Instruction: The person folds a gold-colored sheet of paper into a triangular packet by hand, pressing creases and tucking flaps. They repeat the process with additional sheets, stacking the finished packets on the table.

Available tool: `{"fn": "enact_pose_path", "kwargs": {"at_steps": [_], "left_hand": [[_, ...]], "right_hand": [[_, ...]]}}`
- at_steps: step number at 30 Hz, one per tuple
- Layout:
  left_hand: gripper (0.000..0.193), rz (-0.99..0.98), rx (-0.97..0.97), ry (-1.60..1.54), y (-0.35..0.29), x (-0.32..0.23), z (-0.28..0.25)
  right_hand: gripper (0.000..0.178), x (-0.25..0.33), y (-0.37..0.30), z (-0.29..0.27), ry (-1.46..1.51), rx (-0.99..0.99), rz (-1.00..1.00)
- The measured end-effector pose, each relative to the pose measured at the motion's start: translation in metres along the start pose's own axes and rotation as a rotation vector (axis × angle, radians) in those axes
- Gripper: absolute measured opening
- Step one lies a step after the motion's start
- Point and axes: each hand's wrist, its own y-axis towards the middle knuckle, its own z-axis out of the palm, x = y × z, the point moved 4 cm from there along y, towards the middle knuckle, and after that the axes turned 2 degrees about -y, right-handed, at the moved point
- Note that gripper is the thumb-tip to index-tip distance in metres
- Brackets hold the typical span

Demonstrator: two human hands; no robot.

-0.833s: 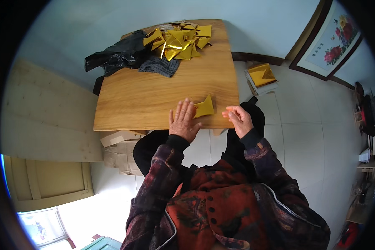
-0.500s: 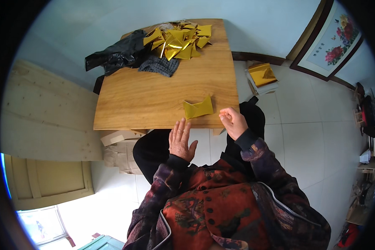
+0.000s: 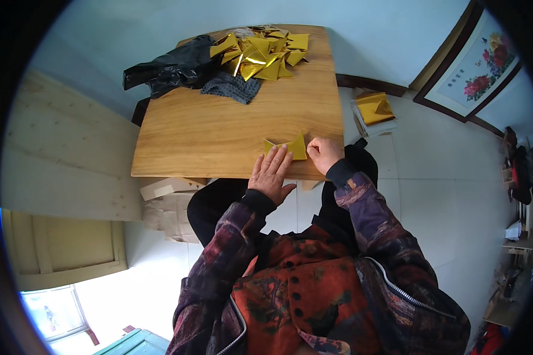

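A folded piece of shiny gold paper (image 3: 298, 148) with pointed upturned corners lies near the front edge of the wooden table (image 3: 219, 142). My left hand (image 3: 270, 174) is open, its fingers stretched out flat over the left part of the paper, partly hiding it. Just beyond the paper's right end, my right hand (image 3: 326, 155) is curled into a loose fist at the table top. Nothing shows between its fingers, and its palm side is hidden.
A heap of folded gold paper pieces (image 3: 260, 56) sits at the table's far end, beside a black plastic bag (image 3: 177, 68) and a dark grey knitted cloth (image 3: 231, 87). On the floor to the right lies a stack of gold sheets (image 3: 374, 108). A cardboard box (image 3: 169, 188) is under the table's left.
Both hands have moved forward. My left hand has come down onto the gold paper; my right hand has curled tighter and moved close to its right end.
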Motion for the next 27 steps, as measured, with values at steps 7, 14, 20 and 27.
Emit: {"fn": "enact_pose_path", "kwargs": {"at_steps": [7,14,20,27], "left_hand": [[0.092,-0.008,0.069,-0.020,0.009,0.005,0.016],[0.082,-0.057,0.101,-0.012,0.012,0.007,0.019],[0.082,-0.085,0.100,-0.043,0.013,0.006,0.010],[0.085,-0.068,0.092,-0.058,0.021,0.010,0.008]], "right_hand": [[0.013,0.003,-0.033,-0.009,-0.065,-0.149,-0.056],[0.014,0.019,-0.041,-0.008,-0.186,-0.134,-0.123],[0.013,0.021,-0.037,-0.006,-0.198,-0.115,-0.122],[0.015,0.009,-0.036,-0.003,0.037,-0.053,-0.047]]}}
